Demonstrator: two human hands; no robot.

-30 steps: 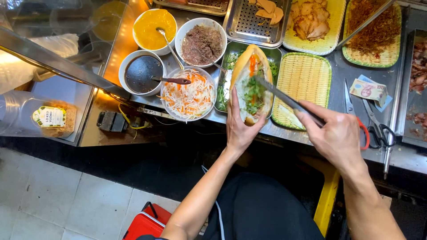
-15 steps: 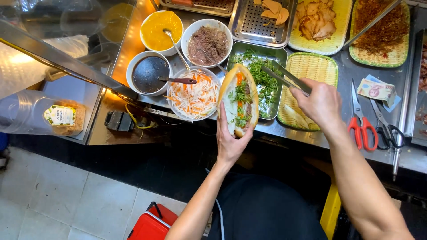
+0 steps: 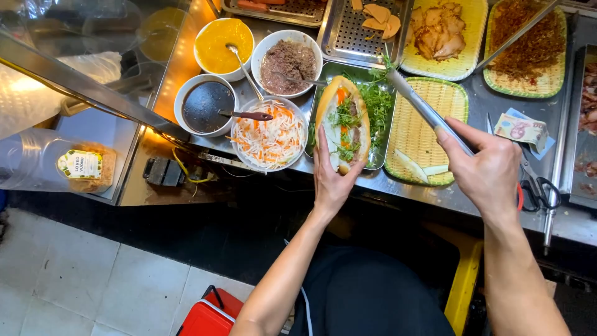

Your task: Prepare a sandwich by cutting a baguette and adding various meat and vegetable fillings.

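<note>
My left hand (image 3: pixel 331 178) holds a split bread roll (image 3: pixel 342 120) upright, filled with herbs, carrot and meat. It hovers over a steel tray of green herbs (image 3: pixel 380 107). My right hand (image 3: pixel 487 171) grips metal tongs (image 3: pixel 421 107) whose tips pinch a sprig of herbs near the tray's far edge, just right of the roll.
A bowl of shredded carrot and radish (image 3: pixel 270 134) sits left of the roll, with bowls of dark sauce (image 3: pixel 204 105), yellow sauce (image 3: pixel 223 40) and minced meat (image 3: pixel 288 63) behind. Woven trays (image 3: pixel 423 134) hold cucumber, sliced meat and floss. Scissors (image 3: pixel 540 186) and a banknote (image 3: pixel 522 130) lie at right.
The tongs moved from inside the roll to the herb tray and lifted a sprig. The roll shifted slightly left over the herb tray.
</note>
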